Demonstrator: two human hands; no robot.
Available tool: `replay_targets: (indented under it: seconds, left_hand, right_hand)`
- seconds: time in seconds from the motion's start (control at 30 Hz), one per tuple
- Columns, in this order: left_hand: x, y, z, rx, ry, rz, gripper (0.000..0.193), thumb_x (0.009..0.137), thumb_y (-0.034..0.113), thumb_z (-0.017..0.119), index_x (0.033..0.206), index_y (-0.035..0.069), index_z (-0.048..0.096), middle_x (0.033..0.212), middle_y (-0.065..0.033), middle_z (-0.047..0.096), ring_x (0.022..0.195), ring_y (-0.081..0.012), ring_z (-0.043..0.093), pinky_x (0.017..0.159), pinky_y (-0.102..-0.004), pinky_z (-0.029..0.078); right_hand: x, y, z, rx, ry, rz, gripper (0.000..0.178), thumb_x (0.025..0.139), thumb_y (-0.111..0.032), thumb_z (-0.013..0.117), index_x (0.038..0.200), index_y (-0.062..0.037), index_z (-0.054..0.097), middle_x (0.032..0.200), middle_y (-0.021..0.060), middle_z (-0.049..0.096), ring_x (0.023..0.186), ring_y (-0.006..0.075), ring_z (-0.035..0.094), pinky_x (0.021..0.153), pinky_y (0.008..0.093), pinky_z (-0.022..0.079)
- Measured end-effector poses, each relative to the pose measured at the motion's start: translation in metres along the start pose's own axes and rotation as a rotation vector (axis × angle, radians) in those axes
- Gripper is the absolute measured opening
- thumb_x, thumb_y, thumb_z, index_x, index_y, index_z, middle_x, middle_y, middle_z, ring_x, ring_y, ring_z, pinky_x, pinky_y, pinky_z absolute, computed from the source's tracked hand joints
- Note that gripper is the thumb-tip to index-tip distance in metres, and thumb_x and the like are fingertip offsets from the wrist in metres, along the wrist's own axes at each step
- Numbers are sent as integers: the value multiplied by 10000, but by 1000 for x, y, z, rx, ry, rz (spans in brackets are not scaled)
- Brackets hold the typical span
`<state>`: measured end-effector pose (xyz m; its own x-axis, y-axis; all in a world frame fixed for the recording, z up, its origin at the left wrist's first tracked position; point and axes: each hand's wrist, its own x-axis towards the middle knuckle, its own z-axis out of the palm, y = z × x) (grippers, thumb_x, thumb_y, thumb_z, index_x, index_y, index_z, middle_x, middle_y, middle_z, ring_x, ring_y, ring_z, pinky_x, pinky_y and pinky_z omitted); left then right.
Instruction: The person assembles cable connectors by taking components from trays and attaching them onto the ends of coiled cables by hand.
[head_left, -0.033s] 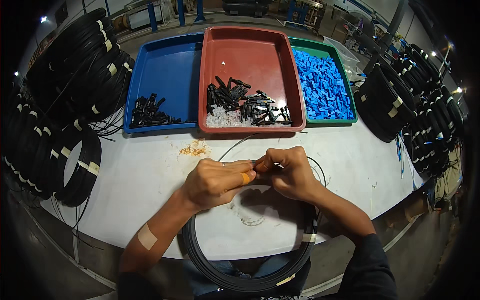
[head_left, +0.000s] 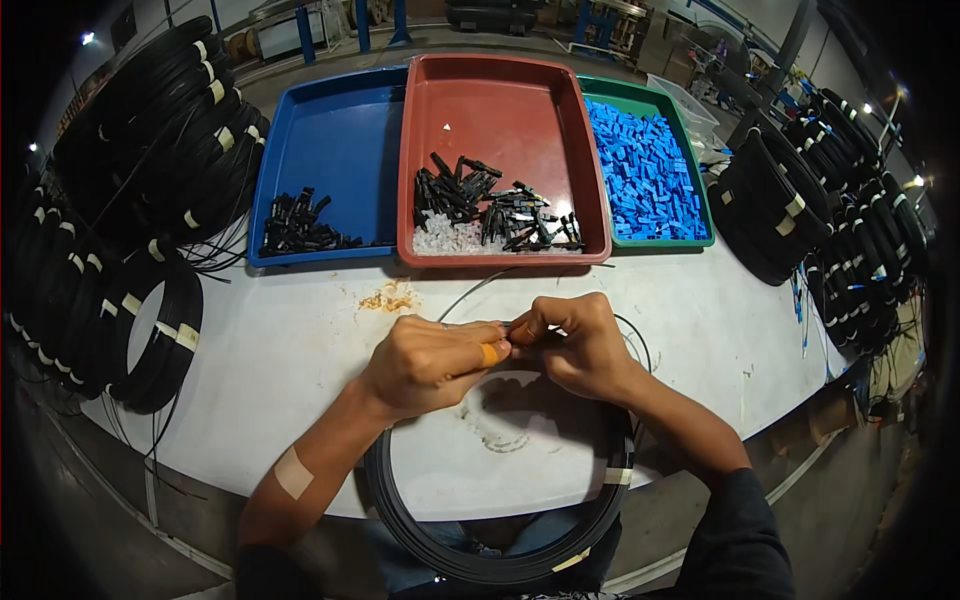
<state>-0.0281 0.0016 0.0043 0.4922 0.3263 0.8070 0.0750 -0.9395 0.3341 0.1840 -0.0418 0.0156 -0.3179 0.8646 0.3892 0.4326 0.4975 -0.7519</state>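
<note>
Room: a workshop floor with blue metal frames at the far side.

Stock: large stacks of taped black cable coils stand at your left (head_left: 150, 130) and at your right (head_left: 830, 200), crowding both ends of the bench.

Surface: the white work table with a curved near edge (head_left: 250, 370) carries scuff marks in front of you.

Trays, side by side at the far edge:
- The blue plastic tray (head_left: 330, 130) holds a small heap of black connector parts (head_left: 300, 228) in its near corner.
- The red plastic tray (head_left: 500, 110) holds mixed black and clear parts (head_left: 490, 215) along its near wall.
- The green plastic tray (head_left: 697, 170) is filled with small blue plastic pieces (head_left: 645, 170).

Work in hand: a single black cable coil bound with pale tape (head_left: 500, 565) hangs over the near table edge, against your body. Its thin black cable end (head_left: 470, 290) runs up from the table to your fingers.

Hands: your left hand (head_left: 425, 362) and right hand (head_left: 575, 345) meet above the coil, both clenched, pinching that cable end between the fingertips. What sits at the very tip is hidden by your fingers.

Minor items: an orange finger cover (head_left: 490, 353) on your left hand, a beige plaster (head_left: 293, 472) on your left forearm, and a small pile of pale shavings (head_left: 388, 297) just beyond your left hand.
</note>
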Motion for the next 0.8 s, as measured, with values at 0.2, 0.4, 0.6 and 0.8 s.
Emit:
replay_targets:
  seconds: [0.2,0.4,0.6,0.8]
  left_hand:
    - [2,3,-5,-153,26,-334,106,750,1,818,847,-18,781,750,-119,758,582,-126,710,536,-202,528]
    - [4,9,-6,-316,-13,-520,134,743,-19,812,874,-28,781,755,-124,759,592,-130,715,553,-211,544]
    - [0,-1,-2,-45,-44,-110,101,721,-38,803,815,-17,772,831,-155,765,740,-204,766,676,-257,608]
    - [0,1,-6,-187,-27,-368,104,753,0,807,854,-13,785,798,-123,768,693,-157,753,632,-237,588]
  right_hand:
    - [-1,4,0,-316,168,-390,308,614,119,705,884,-11,637,887,113,710,758,288,678,664,374,549]
    - [-3,1,4,-348,196,-469,326,582,111,702,877,-12,639,839,90,696,724,275,653,639,383,533]
    - [-4,2,6,-53,83,19,274,582,116,660,830,-2,662,718,107,693,754,297,706,646,366,563]
    - [-3,5,4,-158,89,-216,305,599,91,687,888,-3,662,845,119,719,778,294,704,676,371,565]
